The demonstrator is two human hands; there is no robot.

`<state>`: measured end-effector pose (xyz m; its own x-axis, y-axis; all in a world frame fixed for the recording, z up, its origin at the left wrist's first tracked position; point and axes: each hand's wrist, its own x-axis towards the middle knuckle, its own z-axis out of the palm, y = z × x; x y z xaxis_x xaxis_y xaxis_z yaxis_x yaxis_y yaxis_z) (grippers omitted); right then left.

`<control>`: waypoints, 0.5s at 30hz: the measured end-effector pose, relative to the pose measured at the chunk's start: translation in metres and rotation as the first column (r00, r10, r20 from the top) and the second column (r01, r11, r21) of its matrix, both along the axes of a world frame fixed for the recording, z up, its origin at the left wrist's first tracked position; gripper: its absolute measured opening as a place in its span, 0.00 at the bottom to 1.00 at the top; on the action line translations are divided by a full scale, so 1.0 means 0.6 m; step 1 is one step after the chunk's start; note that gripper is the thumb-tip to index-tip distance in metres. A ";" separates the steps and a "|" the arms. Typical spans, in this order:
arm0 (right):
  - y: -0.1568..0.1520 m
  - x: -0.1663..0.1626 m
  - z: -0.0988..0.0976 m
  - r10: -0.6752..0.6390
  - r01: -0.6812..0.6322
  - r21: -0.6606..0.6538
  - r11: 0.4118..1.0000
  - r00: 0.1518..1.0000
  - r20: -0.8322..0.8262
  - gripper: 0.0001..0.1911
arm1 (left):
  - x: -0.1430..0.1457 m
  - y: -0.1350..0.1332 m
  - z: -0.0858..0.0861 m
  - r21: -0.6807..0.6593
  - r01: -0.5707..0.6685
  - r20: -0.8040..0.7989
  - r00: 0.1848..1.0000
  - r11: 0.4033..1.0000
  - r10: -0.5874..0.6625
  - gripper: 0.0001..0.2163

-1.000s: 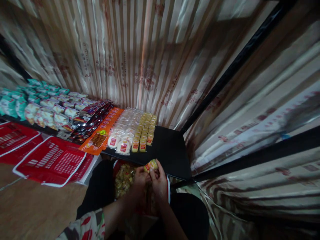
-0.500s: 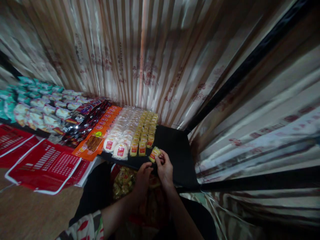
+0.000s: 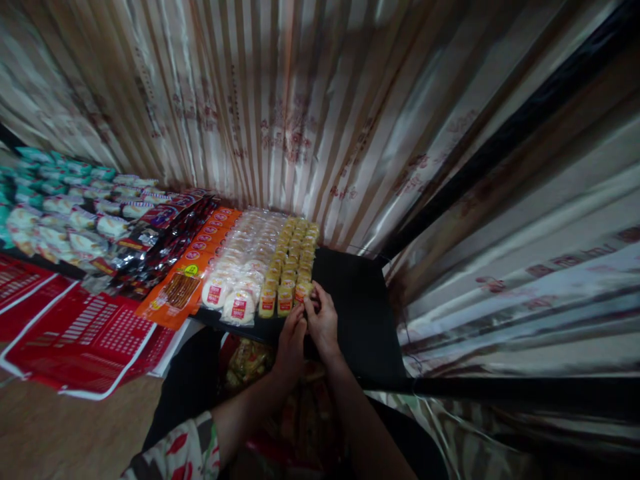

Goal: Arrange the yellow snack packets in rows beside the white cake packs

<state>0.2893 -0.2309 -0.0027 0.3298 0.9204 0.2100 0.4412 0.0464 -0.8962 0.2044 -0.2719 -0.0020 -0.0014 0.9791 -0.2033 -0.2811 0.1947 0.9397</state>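
Note:
Both my hands are at the near end of a row of small yellow snack packets laid on a black shelf. My right hand pinches one small yellow packet and holds it against the end of the right-hand row. My left hand sits just beside it, fingers curled, its fingertips touching the same packet's near edge. Below my forearms lies an open bag of more yellow packets.
Left of the yellow rows lie round white packets, orange packs, dark packs and white and green packs. Red printed bags hang off the shelf front. Striped plastic sheeting walls the back and right.
My right hand carried the yellow packet up from over the bag to the end of the row on the shelf. My left hand followed it forward.

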 end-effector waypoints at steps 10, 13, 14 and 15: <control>-0.005 -0.013 -0.020 -0.080 0.078 -0.022 0.997 0.994 -0.074 0.15 | -0.003 -0.004 0.002 0.064 0.000 -0.067 0.998 0.998 0.004 0.21; -0.002 -0.017 -0.020 -0.088 0.086 -0.034 0.996 0.995 -0.050 0.12 | -0.004 -0.003 0.002 0.064 0.023 -0.042 0.999 0.998 -0.020 0.22; -0.001 -0.018 -0.021 -0.089 0.087 -0.042 0.995 0.995 -0.046 0.12 | -0.004 -0.003 0.002 0.067 0.023 -0.038 0.999 0.997 -0.021 0.22; 0.000 -0.018 -0.023 -0.089 0.087 -0.049 0.995 0.995 -0.045 0.12 | -0.005 -0.002 0.002 0.072 0.023 -0.037 0.999 0.997 -0.020 0.22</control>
